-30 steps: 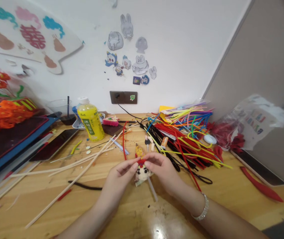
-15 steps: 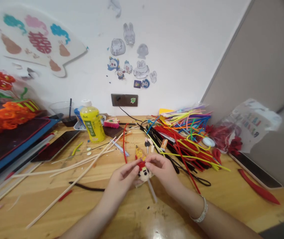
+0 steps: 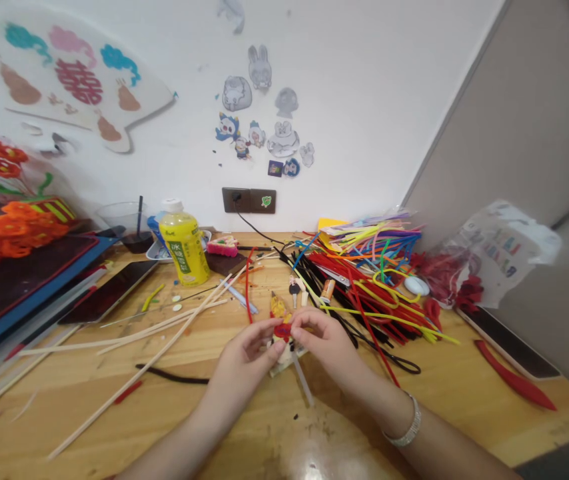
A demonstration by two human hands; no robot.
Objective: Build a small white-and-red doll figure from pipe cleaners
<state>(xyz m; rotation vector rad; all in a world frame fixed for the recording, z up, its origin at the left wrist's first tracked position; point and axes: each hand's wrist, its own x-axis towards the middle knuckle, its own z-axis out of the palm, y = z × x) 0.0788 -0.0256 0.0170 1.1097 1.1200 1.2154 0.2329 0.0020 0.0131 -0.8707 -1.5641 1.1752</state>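
You are pinching the red top of a small figure [image 3: 283, 331] between the fingertips of both hands, the left hand [image 3: 245, 353] and the right hand [image 3: 325, 340] almost meeting over it, just above the desk [image 3: 114, 433] or resting on it; you cannot be sure which. A pale stick [image 3: 303, 380] is slanting out beneath it towards you.

If you are pressing too hard, the soft-looking top could be bending or pulling loose; if your hands are tugging unevenly, the figure could be twisting. Your left thumb is hiding much of its face, so crookedness could be escaping you. Your right forearm is lying near a red strand [image 3: 372, 323], which a sideways sweep could be snagging.

Compared with the earlier frames, your left thumb is now covering more of the face, whose dark eyes were showing plainly.
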